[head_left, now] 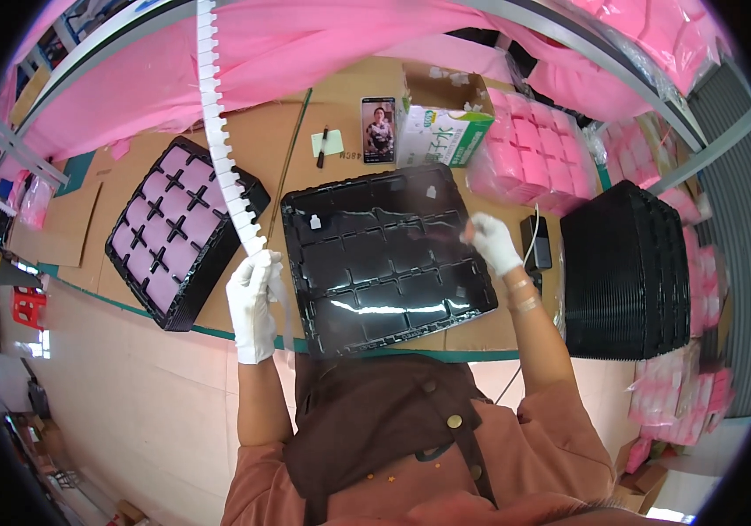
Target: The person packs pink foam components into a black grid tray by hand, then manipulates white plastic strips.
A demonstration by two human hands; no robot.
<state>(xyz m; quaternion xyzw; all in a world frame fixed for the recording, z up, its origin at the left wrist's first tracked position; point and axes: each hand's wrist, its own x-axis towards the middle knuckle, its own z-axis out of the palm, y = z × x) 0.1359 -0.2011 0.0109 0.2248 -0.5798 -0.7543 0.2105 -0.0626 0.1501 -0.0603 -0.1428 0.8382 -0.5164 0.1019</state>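
In my left hand (255, 298), white-gloved, the fingers are closed round the lower end of a long white strip (222, 145) with evenly spaced tabs along one edge. The strip runs up past the far edge of the view. A shiny black plastic tray (375, 267) with shallow compartments lies in front of me. Small pale tabs sit on it, one near its far left corner (315, 223). Over the tray's right edge is my right hand (491, 243), also gloved, its fingers curled together and slightly blurred. Anything between those fingertips is too small to make out.
At left stands a black tray (170, 223) filled with pink-lilac pieces. Behind are a pen (323, 147), a phone (378, 130) and an opened carton (446, 123). Bagged pink pieces (533, 149) and a tall stack of black trays (625, 272) line the right. A metal frame crosses overhead.
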